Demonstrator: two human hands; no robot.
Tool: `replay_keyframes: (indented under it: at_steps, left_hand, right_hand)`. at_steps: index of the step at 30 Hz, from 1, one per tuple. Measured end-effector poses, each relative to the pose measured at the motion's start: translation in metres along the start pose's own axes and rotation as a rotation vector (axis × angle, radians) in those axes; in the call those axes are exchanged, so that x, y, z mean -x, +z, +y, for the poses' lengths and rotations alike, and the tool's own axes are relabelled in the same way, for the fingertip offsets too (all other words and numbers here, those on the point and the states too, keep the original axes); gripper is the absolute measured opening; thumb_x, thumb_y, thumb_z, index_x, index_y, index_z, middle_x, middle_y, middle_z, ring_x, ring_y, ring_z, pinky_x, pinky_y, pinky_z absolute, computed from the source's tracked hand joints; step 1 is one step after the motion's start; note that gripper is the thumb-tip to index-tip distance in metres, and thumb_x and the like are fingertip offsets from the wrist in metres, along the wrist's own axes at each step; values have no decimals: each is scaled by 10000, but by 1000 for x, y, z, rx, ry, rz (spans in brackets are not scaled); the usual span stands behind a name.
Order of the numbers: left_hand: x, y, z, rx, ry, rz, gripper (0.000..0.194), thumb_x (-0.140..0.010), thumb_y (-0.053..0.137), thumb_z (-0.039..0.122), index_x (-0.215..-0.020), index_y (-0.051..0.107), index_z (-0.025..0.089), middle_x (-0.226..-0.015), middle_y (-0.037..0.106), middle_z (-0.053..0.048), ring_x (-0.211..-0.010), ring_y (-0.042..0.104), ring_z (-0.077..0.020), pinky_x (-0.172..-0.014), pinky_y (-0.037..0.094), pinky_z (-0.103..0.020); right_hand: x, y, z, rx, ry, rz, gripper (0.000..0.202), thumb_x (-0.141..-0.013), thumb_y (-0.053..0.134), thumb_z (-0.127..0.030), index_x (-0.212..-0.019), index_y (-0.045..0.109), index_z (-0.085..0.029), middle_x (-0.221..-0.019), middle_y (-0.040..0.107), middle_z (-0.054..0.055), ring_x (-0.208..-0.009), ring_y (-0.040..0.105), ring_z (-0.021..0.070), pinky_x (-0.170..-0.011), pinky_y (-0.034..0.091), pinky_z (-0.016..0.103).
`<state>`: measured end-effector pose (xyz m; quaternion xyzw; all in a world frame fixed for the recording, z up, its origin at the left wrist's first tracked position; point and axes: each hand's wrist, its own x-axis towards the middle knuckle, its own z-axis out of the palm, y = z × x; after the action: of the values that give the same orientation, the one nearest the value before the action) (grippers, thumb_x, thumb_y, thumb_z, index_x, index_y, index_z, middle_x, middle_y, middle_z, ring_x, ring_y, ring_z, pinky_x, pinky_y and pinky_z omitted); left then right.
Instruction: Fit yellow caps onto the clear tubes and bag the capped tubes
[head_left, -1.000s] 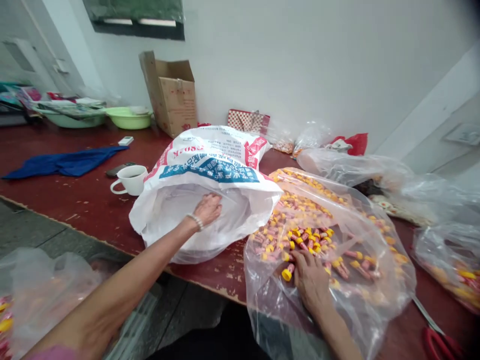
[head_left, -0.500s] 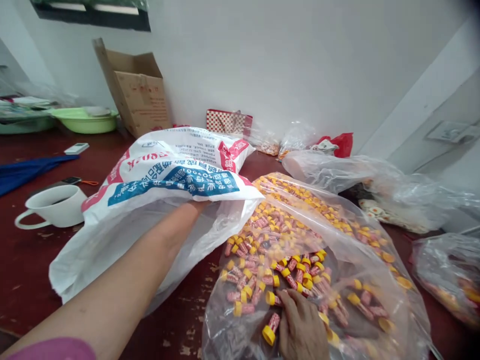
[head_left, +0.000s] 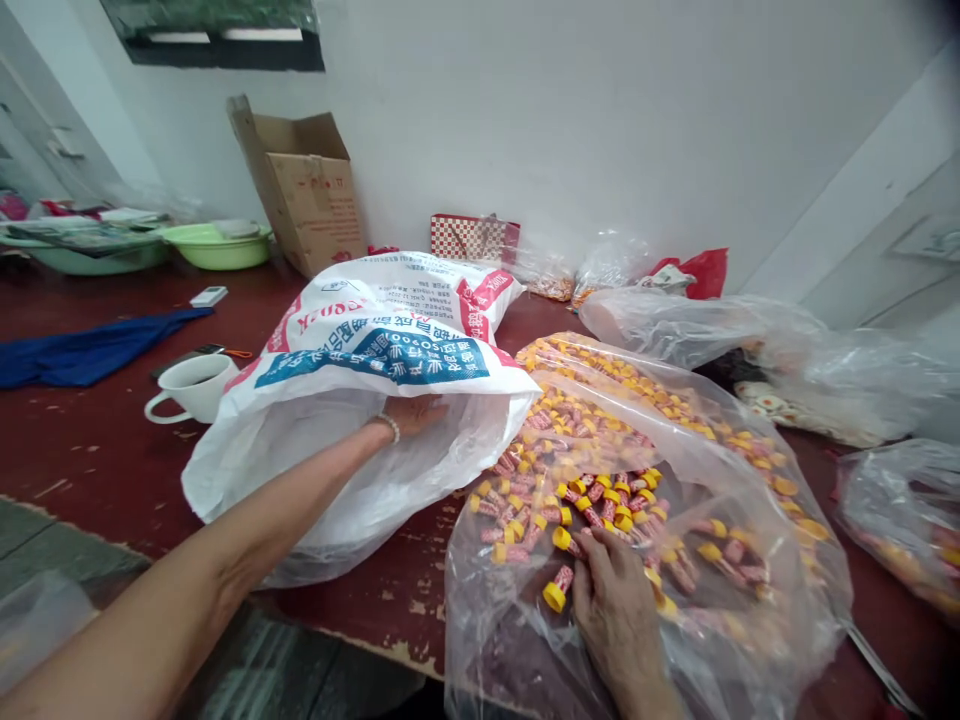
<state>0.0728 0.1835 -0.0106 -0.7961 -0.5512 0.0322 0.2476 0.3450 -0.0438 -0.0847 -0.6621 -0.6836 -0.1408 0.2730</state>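
Observation:
My left hand (head_left: 416, 413), with a beaded bracelet at the wrist, reaches into the mouth of a white woven sack (head_left: 352, 500) printed in red and blue. The sack's upper edge and shadow blur its fingers, so what they hold does not show. Beside it lies a large clear plastic bag (head_left: 517, 640) spread over many small pink-patterned tubes with yellow caps (head_left: 619, 497). My right hand (head_left: 619, 610) rests low at this bag's opening, fingers stretched forward and touching the nearest tubes. One loose capped tube (head_left: 558, 588) lies just left of its thumb.
A white mug (head_left: 196, 388) stands close to the sack's left side. Behind are a cardboard box (head_left: 315, 205), a green basin (head_left: 217, 248) and a checked paper bag (head_left: 472, 240). More plastic bags (head_left: 900, 530) lie at the right. The red table's (head_left: 375, 615) front edge is near.
My left hand has drawn back toward the sack's mouth, so the wrist and bracelet now show. The view has shifted left and back. My right hand stays by the same tubes.

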Motion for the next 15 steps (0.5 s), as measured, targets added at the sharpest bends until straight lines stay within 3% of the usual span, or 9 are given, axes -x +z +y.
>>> replay_keyframes:
  at_steps: [4, 8, 11, 15]
  left_hand:
    - [50, 5, -4, 335, 69, -7, 354, -868, 459, 404, -1152, 580, 231, -1136, 614, -70, -989, 581, -227, -840, 440, -341]
    - [90, 2, -12, 518, 12, -25, 409, -854, 463, 360, -1225, 508, 194, -1134, 621, -102, -990, 577, -236, -904, 391, -399]
    - [111, -4, -24, 599, -15, -44, 395, -850, 477, 392, -1203, 508, 219, -1091, 646, -76, -989, 577, -241, -957, 329, -503]
    - [134, -13, -38, 587, 63, 6, 171, -817, 546, 329, -940, 629, 245, -1026, 664, -51, -1160, 463, -305, -1023, 55, -644]
  right_hand:
    - [-3, -5, -2, -22, -42, 41, 227, -847, 453, -186, -1038, 575, -198, -1253, 502, 128, -1095, 485, 260, -894, 433, 425]
    - [-3, -9, -1, -16, -81, 45, 183, -837, 482, -185, -955, 621, -171, -1087, 604, 113, -997, 510, 247, -874, 423, 394]
    - [-6, -18, -6, 50, -67, -53, 219, -831, 504, -169, -1013, 624, -160, -970, 655, 83, -908, 525, 230, -811, 416, 356]
    - [-17, -37, -20, 288, -85, -282, 385, -870, 487, -208, -1239, 533, -307, -1085, 643, 49, -911, 526, 254, -759, 361, 382]
